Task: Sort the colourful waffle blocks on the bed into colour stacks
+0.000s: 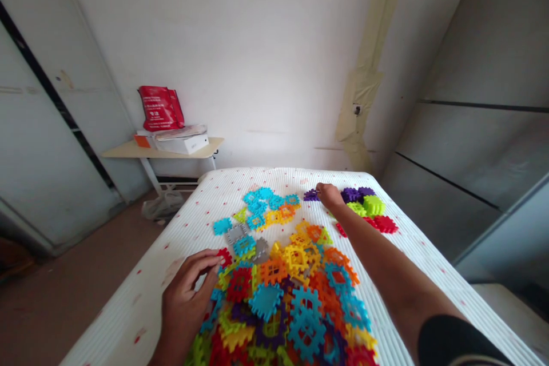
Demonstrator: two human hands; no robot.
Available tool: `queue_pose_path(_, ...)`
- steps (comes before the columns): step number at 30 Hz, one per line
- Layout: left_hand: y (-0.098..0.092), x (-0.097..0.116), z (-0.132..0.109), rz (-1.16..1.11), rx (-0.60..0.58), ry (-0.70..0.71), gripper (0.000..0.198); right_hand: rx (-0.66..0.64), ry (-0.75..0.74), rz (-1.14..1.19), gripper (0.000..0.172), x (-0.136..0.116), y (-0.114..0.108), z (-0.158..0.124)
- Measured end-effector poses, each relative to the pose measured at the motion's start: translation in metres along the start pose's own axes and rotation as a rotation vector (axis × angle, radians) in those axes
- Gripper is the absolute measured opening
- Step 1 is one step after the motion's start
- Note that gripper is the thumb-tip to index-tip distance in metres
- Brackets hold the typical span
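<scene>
My left hand (193, 283) is at the left edge of a heap of colourful plastic interlocking tiles (266, 300). Its thumb and fingertips close on a small red tile (224, 256). Farther off, my right hand (329, 194) is stretched across the bed, its fingers closed at the edge of a purple tile (311, 195); the fingertips are partly hidden. Right of that hand lie stacked purple tiles (351, 195), lime green tiles (374, 206) and red tiles (386, 224). Blue tiles (257, 200) lie in a loose group beyond the heap.
The tiles lie on a bed with a white, red-dotted cover (171, 266). A small table (124, 150) by the wall bears a red bag (158, 107) and a white box (182, 144). Grey cabinets (484, 143) stand on the right.
</scene>
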State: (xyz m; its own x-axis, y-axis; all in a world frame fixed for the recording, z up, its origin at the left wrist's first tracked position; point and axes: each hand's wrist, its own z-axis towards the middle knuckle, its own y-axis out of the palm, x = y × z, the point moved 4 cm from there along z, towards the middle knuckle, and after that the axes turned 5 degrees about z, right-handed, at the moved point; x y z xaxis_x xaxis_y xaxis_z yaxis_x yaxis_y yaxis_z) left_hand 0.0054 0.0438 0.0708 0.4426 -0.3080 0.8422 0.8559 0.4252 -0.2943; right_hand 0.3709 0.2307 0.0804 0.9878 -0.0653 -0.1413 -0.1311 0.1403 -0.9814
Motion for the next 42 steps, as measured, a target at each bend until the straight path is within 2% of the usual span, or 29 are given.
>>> queue_pose_path(15, 0.002, -0.006, 0.000, 0.102, -0.037, 0.129, 0.009, -0.066, -0.043, -0.079, 0.027, -0.009, 0.013, -0.004)
queue_pose_path(20, 0.002, -0.005, 0.000, 0.141, -0.026, 0.207, 0.010, -0.022, -0.058, -0.072, 0.028, -0.020, 0.002, -0.009)
queue_pose_path(22, 0.004, -0.003, -0.001, 0.152, -0.049, 0.220, 0.010, 0.015, -0.129, -0.008, 0.027, -0.031, -0.008, -0.016)
queue_pose_path(25, 0.007, -0.002, -0.002, 0.173, -0.120, 0.229, 0.012, -0.021, -0.354, 0.236, 0.022, -0.056, -0.022, -0.044)
queue_pose_path(30, 0.008, -0.001, -0.007, 0.195, -0.264, 0.233, 0.013, -0.288, -0.726, 0.688, 0.017, -0.095, -0.042, -0.133)
queue_pose_path(34, 0.013, 0.022, -0.016, 0.155, -0.482, 0.336, 0.012, -0.383, -0.921, 0.708, 0.017, -0.108, -0.046, -0.193)
queue_pose_path(38, 0.025, 0.054, -0.035, 0.184, -0.703, 0.512, 0.011, -0.352, -0.977, 0.573, 0.015, -0.107, -0.044, -0.211)
queue_pose_path(40, 0.033, 0.064, -0.046, 0.306, -0.756, 0.572, 0.003, -0.318, -0.936, 0.523, 0.016, -0.104, -0.044, -0.210)
queue_pose_path(42, 0.040, 0.068, -0.054, 0.445, -0.770, 0.597, 0.010, -0.307, -0.896, 0.488, 0.016, -0.101, -0.045, -0.209)
